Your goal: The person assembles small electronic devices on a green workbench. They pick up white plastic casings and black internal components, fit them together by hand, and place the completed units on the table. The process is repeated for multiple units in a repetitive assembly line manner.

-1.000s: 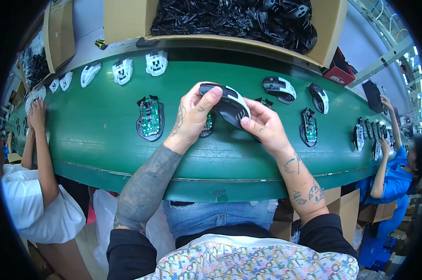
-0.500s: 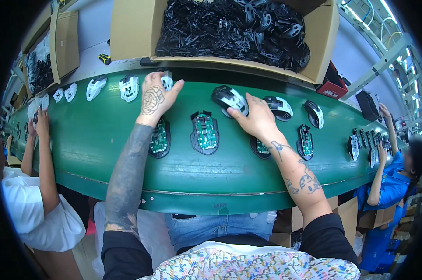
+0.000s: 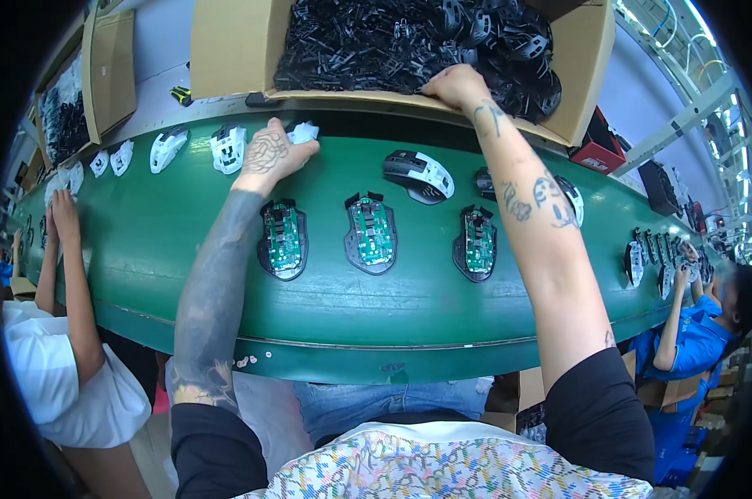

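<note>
My left hand (image 3: pixel 278 155) is closed on a white mouse shell (image 3: pixel 304 133) at the far side of the belt; the hand hides part of it. My right hand (image 3: pixel 459 86) reaches to the near edge of a cardboard box (image 3: pixel 351 101) full of small black plastic parts (image 3: pixel 351 50). Its fingers are bent together, and whatever they pinch is hidden. A black-and-white mouse shell (image 3: pixel 419 175) lies on the belt between my arms. Nearer me sit black mouse bases with green circuit boards, one at left (image 3: pixel 284 239), one in the middle (image 3: pixel 370 234) and one at right (image 3: pixel 477 244).
White shells, one by my left hand (image 3: pixel 228 150), line the far side of the green belt (image 3: pixel 376 308). My right forearm partly covers more mouse parts. Co-workers' hands are at left (image 3: pixel 62 214) and right (image 3: pixel 682 279). A red box (image 3: pixel 597 148) stands beyond the belt.
My right hand has let go of the black-and-white mouse shell and moved up to the box of black parts. My left hand has closed on the white shell, which has tilted.
</note>
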Motion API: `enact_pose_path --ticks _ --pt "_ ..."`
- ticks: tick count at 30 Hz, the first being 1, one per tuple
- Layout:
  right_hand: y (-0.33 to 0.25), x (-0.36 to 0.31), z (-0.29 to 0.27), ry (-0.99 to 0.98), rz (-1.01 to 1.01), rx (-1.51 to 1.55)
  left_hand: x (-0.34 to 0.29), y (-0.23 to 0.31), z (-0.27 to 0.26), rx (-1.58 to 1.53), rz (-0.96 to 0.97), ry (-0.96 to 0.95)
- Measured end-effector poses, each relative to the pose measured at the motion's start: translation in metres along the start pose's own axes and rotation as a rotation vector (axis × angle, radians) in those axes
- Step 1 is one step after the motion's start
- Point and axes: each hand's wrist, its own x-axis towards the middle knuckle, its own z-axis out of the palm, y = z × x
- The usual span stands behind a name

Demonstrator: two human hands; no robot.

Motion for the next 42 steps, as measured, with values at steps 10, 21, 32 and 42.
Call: enact_pose_path --ticks 10,21,32,42 --pt "0.021 -0.045 -0.030 0.182 -0.072 0.414 -0.106 0.028 -0.042 -1.794 -0.068 -0.547" --pt "-0.002 -0.246 0.001 0.468 -0.369 0.631 -0.143 0.134 0.017 -1.851 -0.179 -0.506" --pt "0.002 -0.260 0.007 0.285 -0.732 0.365 -0.151 0.114 0.032 -1.377 0.093 -0.083" --pt "-0.007 -0.264 0.017 0.259 -0.713 0.237 -0.149 0.104 0.038 -1.366 0.033 -0.151"
